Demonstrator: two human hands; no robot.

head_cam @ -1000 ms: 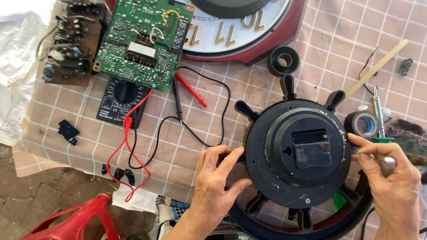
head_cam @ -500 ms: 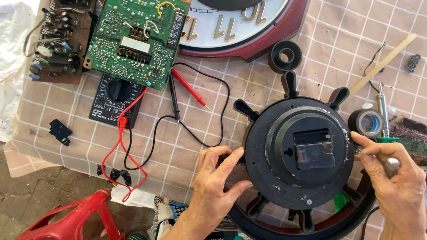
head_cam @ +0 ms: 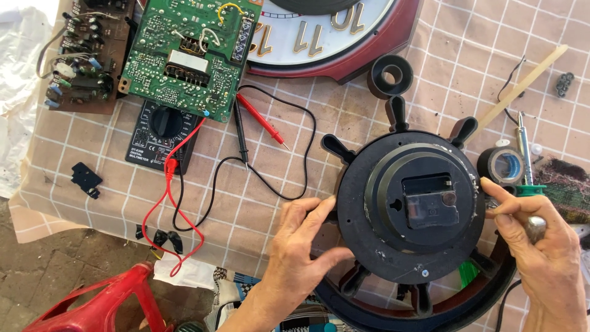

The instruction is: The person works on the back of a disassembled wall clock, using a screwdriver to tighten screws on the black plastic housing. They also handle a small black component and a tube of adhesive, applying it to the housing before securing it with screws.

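Observation:
A round black clock back (head_cam: 381, 246) with spoke handles like a ship's wheel lies face down on the checked tablecloth (head_cam: 258, 184). A black square clock movement (head_cam: 430, 203) sits in its middle. My left hand (head_cam: 301, 246) grips the disc's left edge, thumb and fingers spread along it. My right hand (head_cam: 541, 258) is at the right edge with its index finger touching the rim. It is closed around a green-collared screwdriver (head_cam: 523, 147) whose metal shaft points away from me.
A black tape roll (head_cam: 501, 165) lies beside the screwdriver shaft. A multimeter (head_cam: 161, 132) with red and black leads, a green circuit board (head_cam: 184, 55), a brown board (head_cam: 83, 55), a large wall clock (head_cam: 344, 37), a black ring (head_cam: 389, 75) and a wooden stick (head_cam: 522, 80) lie further off. A red stool (head_cam: 104, 307) stands below the table edge.
The view has drifted slightly. Both hands stay at the disc's edges, with the right index finger still touching the rim.

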